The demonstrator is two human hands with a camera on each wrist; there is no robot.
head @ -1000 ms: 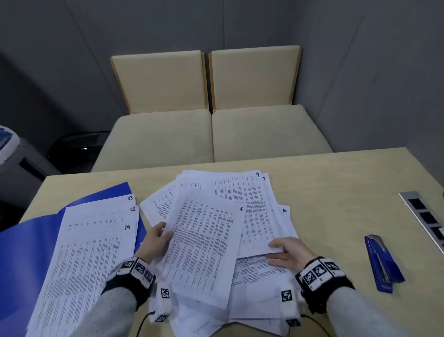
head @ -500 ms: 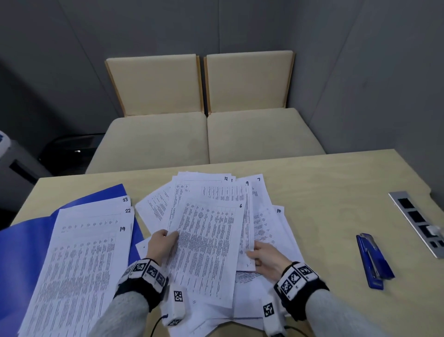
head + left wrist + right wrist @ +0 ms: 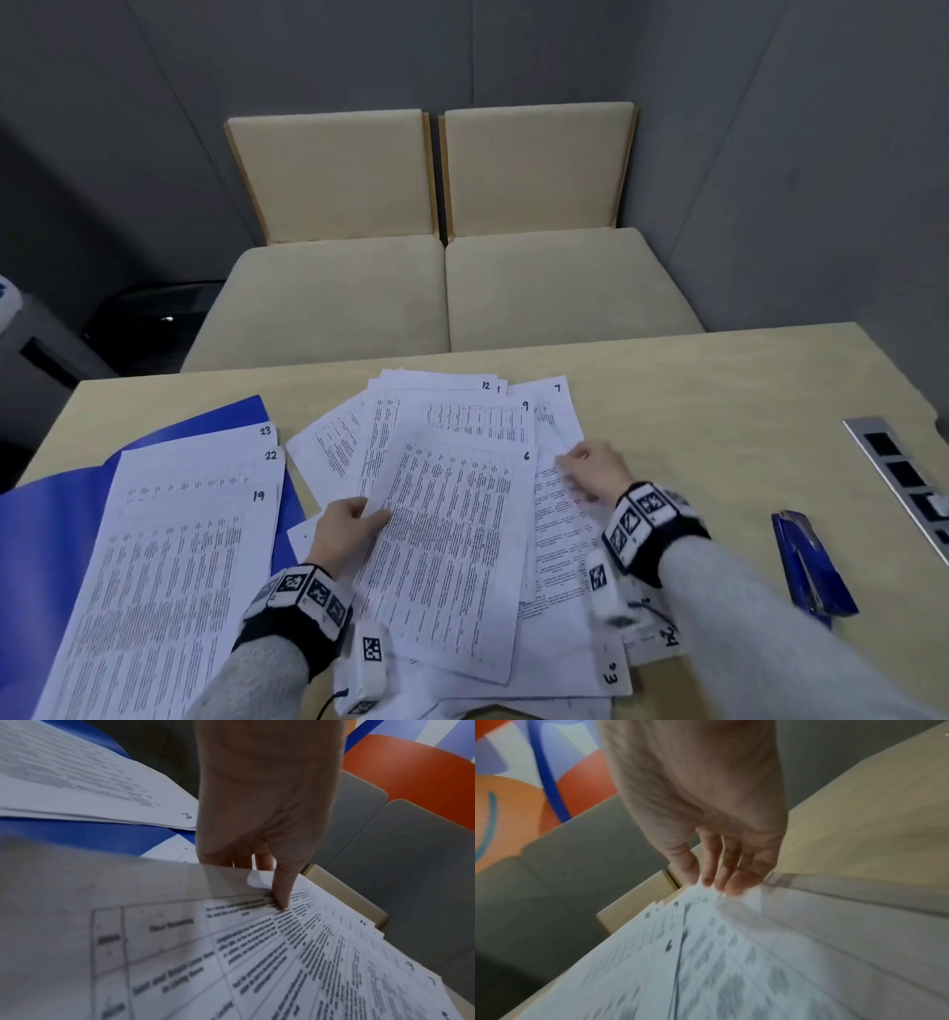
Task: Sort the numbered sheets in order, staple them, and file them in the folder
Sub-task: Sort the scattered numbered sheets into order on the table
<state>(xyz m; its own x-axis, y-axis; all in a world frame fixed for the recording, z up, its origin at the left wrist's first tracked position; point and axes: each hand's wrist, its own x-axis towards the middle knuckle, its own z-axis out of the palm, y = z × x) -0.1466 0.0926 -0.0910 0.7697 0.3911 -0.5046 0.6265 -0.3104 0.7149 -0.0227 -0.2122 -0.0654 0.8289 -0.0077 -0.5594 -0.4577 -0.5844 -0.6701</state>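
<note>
Head view, mid-sort: loose pile of numbered sheets (image 3: pixel 462 514) fanned across the table (image 3: pixel 693 390), sheet 6 (image 3: pixel 452 555) uppermost, corners marked 12, 9 and 7 peeking out toward twelve and one o'clock. Left hand (image 3: pixel 345 529) pinching sheet 6 by its nine o'clock edge, thumb on top, fingers tucked beneath, as the left wrist view confirms. Right hand (image 3: pixel 595 470) stretched to about two o'clock of the pile, fingers relaxed and only lightly bent, tips resting on the paper beside sheet 7 (image 3: pixel 562 416); no firm grip visible, right wrist view blurred. Sorted stack (image 3: pixel 169 555) showing 19, 22 and 23 lying on the open blue folder (image 3: pixel 46 524) at nine o'clock. Blue stapler (image 3: pixel 811 570) untouched at three o'clock, well apart. Judged step: ordering far from finished. Next move likely calls for finding the next number and sliding it free without scattering its neighbours.
</note>
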